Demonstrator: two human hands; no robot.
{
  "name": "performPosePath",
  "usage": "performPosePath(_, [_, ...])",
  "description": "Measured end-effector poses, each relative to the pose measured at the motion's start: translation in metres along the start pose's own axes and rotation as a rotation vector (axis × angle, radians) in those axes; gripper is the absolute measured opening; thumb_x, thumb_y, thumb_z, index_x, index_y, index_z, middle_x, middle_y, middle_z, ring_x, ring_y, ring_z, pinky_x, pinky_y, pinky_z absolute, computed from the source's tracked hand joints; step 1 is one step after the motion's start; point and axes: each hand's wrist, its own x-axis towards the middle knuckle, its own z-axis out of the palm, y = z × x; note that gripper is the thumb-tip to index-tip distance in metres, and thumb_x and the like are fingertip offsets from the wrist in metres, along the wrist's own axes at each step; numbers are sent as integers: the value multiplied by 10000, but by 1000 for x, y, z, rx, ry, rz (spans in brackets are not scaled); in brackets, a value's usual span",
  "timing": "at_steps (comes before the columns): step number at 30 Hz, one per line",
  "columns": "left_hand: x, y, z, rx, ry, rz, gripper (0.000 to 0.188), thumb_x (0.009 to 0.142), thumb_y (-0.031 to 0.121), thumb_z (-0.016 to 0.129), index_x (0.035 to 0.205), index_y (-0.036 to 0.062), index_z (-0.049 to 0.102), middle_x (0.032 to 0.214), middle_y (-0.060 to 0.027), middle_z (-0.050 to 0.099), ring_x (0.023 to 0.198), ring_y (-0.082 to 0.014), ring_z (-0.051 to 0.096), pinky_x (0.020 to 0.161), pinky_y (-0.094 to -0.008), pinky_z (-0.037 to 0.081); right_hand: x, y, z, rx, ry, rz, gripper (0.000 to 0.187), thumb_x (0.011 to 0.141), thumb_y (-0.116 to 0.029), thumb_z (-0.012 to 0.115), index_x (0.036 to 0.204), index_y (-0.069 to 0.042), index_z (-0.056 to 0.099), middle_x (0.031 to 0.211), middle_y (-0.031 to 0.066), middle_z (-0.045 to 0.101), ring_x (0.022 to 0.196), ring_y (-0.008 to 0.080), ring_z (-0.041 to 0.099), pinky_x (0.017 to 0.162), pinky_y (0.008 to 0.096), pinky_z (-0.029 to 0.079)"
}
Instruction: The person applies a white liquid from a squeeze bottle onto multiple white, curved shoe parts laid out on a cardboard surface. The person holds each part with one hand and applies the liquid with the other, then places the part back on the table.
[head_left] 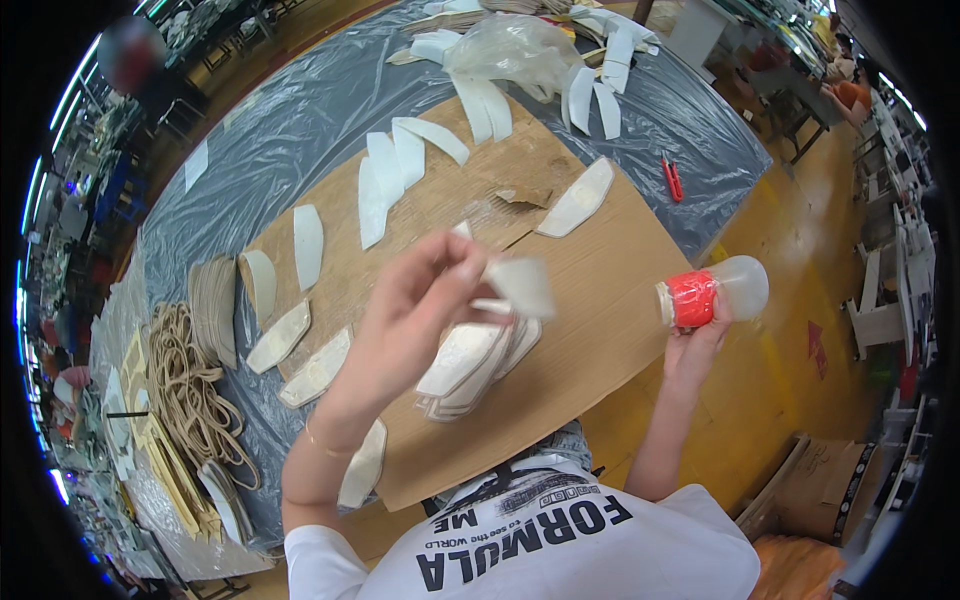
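Note:
My left hand (420,295) is over the middle of the cardboard sheet, its fingers pinching a thin whitish curved piece (522,285) that is smeared by motion. Just below it lies an overlapping pile of cream, shield-shaped pieces (462,362) with tan edges. Out past the cardboard's right edge, my right hand (702,342) is wrapped round a translucent plastic bottle (742,287) with red tape about its middle. The bottle is held tilted on its side, and its paler end points left toward the cardboard.
Several white curved pieces (376,190) lie across the cardboard (590,310). Left of it are a stack of tan strips (212,305) and a coil of beige cord (185,375). Red thread snips (672,180) rest on the dark plastic sheeting. A clear plastic bag (515,50) sits at the far side.

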Motion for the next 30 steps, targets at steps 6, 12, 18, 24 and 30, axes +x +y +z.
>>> performPosePath(6, [103, -15, 53, -118, -138, 17, 197, 1023, 170, 481, 1080, -9, 537, 1056, -112, 608, 994, -200, 644, 893, -328, 566, 19, -8, -36, 83, 189, 17, 490, 923, -401, 634, 1283, -88, 525, 1143, 18, 628, 980, 110, 619, 785, 268, 517])
performPosePath(12, [157, -100, 83, 473, -159, -101, 164, 939, 98, 554, 909, -28, 655, 977, -151, 679, 900, -269, 684, 800, -366, 579, 31, -16, -57, -7, 279, -53, 440, 929, -354, 629, 1239, -53, 543, 1158, 60, 612, 979, 153, 619, 798, 313, 533])
performPosePath(18, [133, -140, 66, 1956, -103, 707, 62, 757, 60, 647, 732, 19, 686, 762, -119, 679, 783, -259, 702, 691, -384, 519, 27, 0, -49, -163, 136, -60, 443, 928, -332, 632, 1232, -19, 555, 1109, 78, 613, 936, 156, 621, 765, 300, 523])
performPosePath(24, [135, -140, 59, 1770, -193, 595, 77, 738, 111, 671, 694, 57, 638, 762, -79, 667, 738, -220, 690, 683, -364, 502, 21, 10, -26, -166, -57, -54, 564, 864, -229, 677, 1330, -3, 454, 1196, 125, 544, 1005, 222, 597, 819, 387, 542])
performPosePath(30, [141, -133, 56, 1677, -397, 483, 214, 833, 236, 672, 833, 30, 612, 823, -107, 683, 793, -244, 699, 718, -400, 504, 12, 7, -12, -172, -72, -64, 605, 856, -204, 680, 1372, -30, 414, 1238, 130, 515, 1038, 229, 581, 850, 398, 532])
